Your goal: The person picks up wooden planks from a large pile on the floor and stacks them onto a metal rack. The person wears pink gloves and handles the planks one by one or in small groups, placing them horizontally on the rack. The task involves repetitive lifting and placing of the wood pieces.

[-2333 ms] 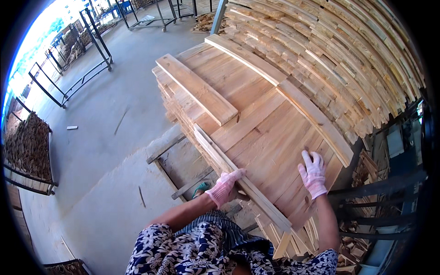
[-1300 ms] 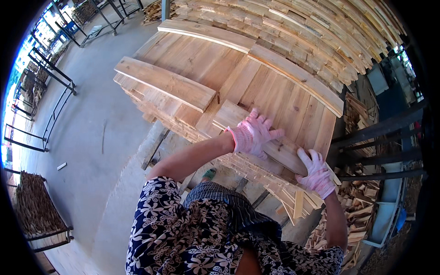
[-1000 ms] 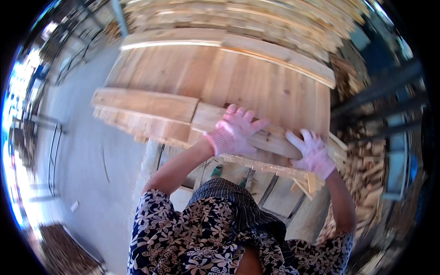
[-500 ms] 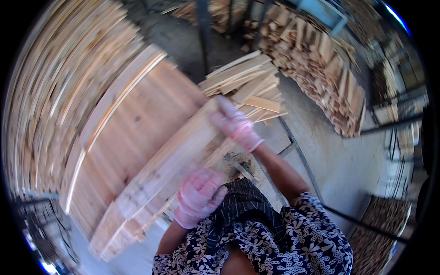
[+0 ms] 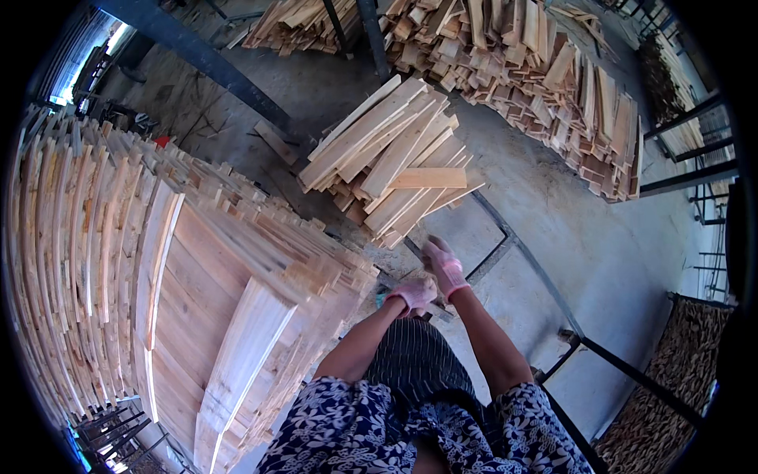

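Observation:
My left hand [image 5: 416, 293], in a pale pink glove, is held in front of my waist with its fingers curled in, and I see nothing in it. Close beside it, slightly farther forward, my right hand [image 5: 443, 266] wears a matching glove; its fingers are loosely bent and no object shows in it. Ahead of both hands lies a loose pile of short boards [image 5: 395, 158], apart from them. To the left a thick board [image 5: 246, 347] rests along the near side of a tall stack, beside flat wide boards [image 5: 197, 268] and another raised board [image 5: 158, 265].
Tightly stacked planks [image 5: 79, 261] fill the far left. A long heap of cut wood [image 5: 545, 87] lies at the back right. Dark metal bars [image 5: 525, 245] run along the floor to my right, and a dark post [image 5: 213, 71] crosses the far left.
Both hands have come off the thick board on the left stack and drawn together in front of my waist. The view has swung, bringing the board pile ahead into fuller sight.

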Demonstrator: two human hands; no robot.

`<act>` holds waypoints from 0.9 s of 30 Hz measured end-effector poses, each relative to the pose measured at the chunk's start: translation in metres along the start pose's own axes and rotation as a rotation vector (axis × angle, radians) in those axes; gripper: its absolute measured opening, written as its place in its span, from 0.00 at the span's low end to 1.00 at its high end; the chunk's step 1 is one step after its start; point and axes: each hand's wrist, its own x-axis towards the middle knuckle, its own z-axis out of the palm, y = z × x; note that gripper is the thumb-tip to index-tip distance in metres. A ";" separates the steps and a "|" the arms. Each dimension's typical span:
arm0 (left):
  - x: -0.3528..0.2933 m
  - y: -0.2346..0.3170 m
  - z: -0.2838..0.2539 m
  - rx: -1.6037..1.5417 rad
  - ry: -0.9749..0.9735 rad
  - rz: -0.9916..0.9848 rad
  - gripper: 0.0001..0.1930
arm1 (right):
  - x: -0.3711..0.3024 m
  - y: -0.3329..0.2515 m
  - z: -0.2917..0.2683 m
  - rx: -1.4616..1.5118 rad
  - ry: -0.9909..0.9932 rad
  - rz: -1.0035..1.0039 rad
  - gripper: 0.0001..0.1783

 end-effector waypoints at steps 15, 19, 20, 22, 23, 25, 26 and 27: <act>0.160 -0.243 -0.256 0.204 0.640 -0.699 0.29 | 0.266 0.092 0.006 0.321 -0.160 0.148 0.42; 0.165 -0.329 -0.308 0.377 0.759 -0.656 0.43 | 0.347 0.068 0.062 0.271 0.013 0.130 0.51; 0.167 -0.341 -0.321 0.277 0.758 -0.682 0.49 | 0.365 0.073 0.070 0.352 0.007 0.129 0.54; 0.181 -0.364 -0.335 0.070 0.730 -0.766 0.57 | 0.403 0.078 0.088 0.346 0.061 0.188 0.60; 0.186 -0.369 -0.335 0.080 0.700 -0.797 0.58 | 0.414 0.077 0.099 0.272 0.129 0.203 0.61; 0.188 -0.380 -0.342 0.006 0.696 -0.741 0.57 | 0.423 0.076 0.108 0.247 0.167 0.206 0.62; 0.187 -0.384 -0.345 -0.070 0.661 -0.700 0.57 | 0.421 0.072 0.108 0.299 0.151 0.193 0.62; 0.186 -0.377 -0.345 -0.072 0.688 -0.704 0.57 | 0.420 0.075 0.107 0.357 0.135 0.177 0.63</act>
